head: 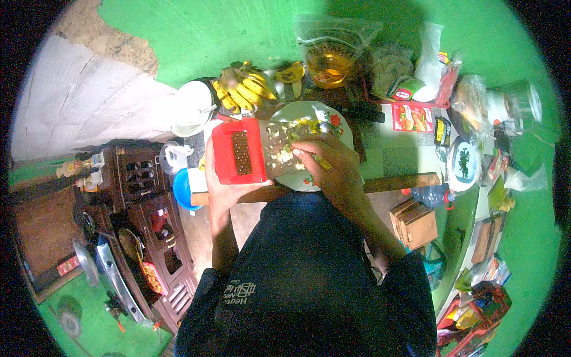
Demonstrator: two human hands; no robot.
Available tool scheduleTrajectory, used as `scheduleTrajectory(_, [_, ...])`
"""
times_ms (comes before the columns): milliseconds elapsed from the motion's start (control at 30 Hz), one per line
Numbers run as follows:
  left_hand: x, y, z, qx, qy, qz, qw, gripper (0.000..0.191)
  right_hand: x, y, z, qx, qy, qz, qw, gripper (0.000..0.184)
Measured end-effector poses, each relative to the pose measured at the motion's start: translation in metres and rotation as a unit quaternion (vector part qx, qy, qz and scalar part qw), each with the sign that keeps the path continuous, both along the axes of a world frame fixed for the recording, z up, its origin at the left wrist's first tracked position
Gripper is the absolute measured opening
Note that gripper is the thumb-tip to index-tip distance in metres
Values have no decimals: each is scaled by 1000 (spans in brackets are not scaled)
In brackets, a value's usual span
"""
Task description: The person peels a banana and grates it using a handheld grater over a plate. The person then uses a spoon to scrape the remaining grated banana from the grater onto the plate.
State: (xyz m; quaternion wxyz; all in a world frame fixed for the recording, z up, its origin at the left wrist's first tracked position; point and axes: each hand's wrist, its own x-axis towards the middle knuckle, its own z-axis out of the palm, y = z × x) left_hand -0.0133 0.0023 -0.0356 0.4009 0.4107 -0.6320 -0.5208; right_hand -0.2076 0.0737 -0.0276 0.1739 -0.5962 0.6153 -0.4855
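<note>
My left hand (223, 193) grips a box grater by its red plastic end (259, 156), holding it on its side. The grater's metal face (275, 145) carries pale and yellow-green shreds (284, 156). My right hand (332, 163) reaches over this face, its fingertips among the shreds. A small yellow-green piece (322, 162) shows beside the right fingers; whether they grip it is unclear. Under the grater lies a pale plate with red flowers (345, 147), holding more yellow-green bits (308, 124).
Beyond the plate rest a bunch of bananas (245, 91) and a bag of amber liquid (329, 67). A white bucket (192, 109) and a blue basin (183, 189) stand left. Rightward are a dark handle (366, 112), red packets (412, 117) and a tray of green leaves (464, 163).
</note>
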Motion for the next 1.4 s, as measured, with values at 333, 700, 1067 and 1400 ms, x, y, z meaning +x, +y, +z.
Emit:
scheduleTrajectory(333, [3, 1, 2, 9, 51, 10, 999, 108, -10, 0, -30, 2, 70, 25, 997, 11])
scheduleTrajectory(700, [5, 0, -2, 15, 4, 2, 1000, 109, -6, -1, -28, 56, -28, 6, 998, 10])
scheduleTrajectory(1067, [4, 2, -1, -26, 19, 11, 999, 109, -10, -11, -47, 76, -120, -32, 989, 11])
scheduleTrajectory(1400, [4, 4, -2, 11, 37, 4, 999, 108, -11, -18, -50, 55, -100, -33, 993, 12])
